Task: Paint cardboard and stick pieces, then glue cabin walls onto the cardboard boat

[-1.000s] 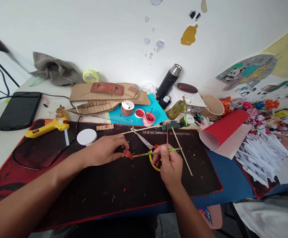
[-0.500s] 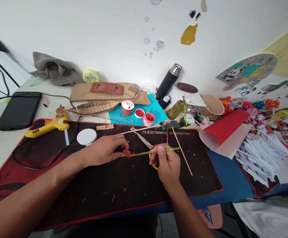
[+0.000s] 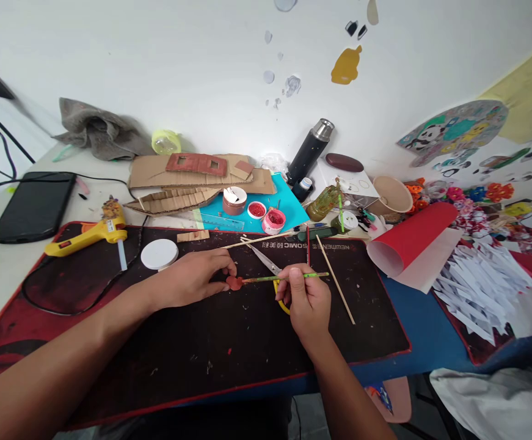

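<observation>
Between the thumb and fingers of my left hand [image 3: 196, 276] is a small reddish-brown painted piece [image 3: 234, 283], its kind unclear. My right hand [image 3: 309, 299] grips a green-handled paintbrush [image 3: 266, 279], and the bristle end meets the piece's right edge. Scissors with yellow handles [image 3: 282, 300] lie partly under my right hand. Behind my hands stand an open jar of red paint [image 3: 273, 221], its red-smeared lid [image 3: 256, 211] and a jar of brown paint [image 3: 234, 200]. A cardboard boat hull [image 3: 174, 201] rests behind my left hand.
A yellow glue gun [image 3: 89, 238] and a white lid [image 3: 159, 253] lie on the dark mat [image 3: 192, 366]. Wooden sticks [image 3: 339, 284] lie around the scissors. A black thermos [image 3: 310, 151] leans near the wall. Rolled red paper [image 3: 412, 238] and white paper strips [image 3: 476, 287] are at right.
The brush tip and my right hand have shifted slightly left along the piece. More of the piece's surface faces the camera. My left hand has barely moved.
</observation>
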A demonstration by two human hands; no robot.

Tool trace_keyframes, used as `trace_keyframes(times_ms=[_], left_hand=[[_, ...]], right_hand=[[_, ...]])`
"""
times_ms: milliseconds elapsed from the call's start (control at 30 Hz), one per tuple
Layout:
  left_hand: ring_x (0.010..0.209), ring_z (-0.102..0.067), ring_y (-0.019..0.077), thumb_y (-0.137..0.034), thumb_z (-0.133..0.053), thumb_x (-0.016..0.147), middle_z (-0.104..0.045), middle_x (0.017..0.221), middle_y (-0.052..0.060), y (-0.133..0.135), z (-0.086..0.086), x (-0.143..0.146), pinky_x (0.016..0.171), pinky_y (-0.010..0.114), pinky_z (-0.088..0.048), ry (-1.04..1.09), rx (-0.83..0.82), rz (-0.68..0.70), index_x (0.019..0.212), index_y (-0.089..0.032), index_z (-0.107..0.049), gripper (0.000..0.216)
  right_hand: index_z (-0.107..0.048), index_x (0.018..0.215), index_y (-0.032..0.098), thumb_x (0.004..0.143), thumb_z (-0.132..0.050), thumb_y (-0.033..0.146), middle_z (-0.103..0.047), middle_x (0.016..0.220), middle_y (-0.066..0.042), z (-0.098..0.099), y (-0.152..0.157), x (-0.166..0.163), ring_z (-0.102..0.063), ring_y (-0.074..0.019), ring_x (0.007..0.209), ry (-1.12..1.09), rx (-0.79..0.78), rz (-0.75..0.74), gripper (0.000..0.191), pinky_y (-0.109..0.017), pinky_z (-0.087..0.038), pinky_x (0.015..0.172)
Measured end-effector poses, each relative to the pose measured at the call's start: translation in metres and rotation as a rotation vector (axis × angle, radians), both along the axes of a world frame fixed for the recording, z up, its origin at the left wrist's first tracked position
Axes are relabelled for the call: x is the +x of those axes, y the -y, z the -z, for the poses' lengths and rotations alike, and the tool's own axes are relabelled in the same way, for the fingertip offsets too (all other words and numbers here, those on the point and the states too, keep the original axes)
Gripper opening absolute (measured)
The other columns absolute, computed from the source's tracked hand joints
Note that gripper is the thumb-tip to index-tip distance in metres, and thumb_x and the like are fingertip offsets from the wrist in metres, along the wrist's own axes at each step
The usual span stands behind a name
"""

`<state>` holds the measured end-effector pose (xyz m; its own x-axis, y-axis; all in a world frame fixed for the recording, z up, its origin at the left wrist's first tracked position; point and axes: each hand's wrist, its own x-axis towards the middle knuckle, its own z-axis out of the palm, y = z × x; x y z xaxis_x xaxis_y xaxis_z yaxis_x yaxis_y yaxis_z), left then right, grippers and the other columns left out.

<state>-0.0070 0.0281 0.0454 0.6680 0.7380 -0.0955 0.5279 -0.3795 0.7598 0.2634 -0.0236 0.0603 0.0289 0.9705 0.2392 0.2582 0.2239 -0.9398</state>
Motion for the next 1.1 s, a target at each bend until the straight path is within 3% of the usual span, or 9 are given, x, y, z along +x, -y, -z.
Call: trace_keyframes(times_ms=[933,1100], left_hand=[[0.096,-0.069,0.0224,-0.048,-0.062,0.104,-0.073,0.110,0.004,-0.0008,-0.0003,-0.0010,0.082,0.032,-0.050,-0.020,0.007,-0.023,0.111,-0.025,-0.074,0.026],[0.090,-0.067,0.0210,-0.055,-0.064,0.103,-0.074,0.105,0.004,-0.0027,0.0010,-0.0023,0.075,0.030,-0.050,0.052,-0.104,-0.083,0.111,-0.025,-0.074,0.032]], right_hand=[[-0.071,0.086,0.021,0.112,-0.058,0.062,-0.065,0.059,0.002,-0.0060,0.0048,0.0091,-0.062,-0.0142,0.047,-0.131,-0.064,0.071,0.050,-0.024,-0.047,0.045],[-0.071,0.086,0.021,0.110,-0.060,0.063,-0.066,0.057,0.001,-0.0054,0.0053,0.0082,-0.063,-0.0150,0.046,-0.161,-0.079,0.088,0.051,-0.024,-0.047,0.044]])
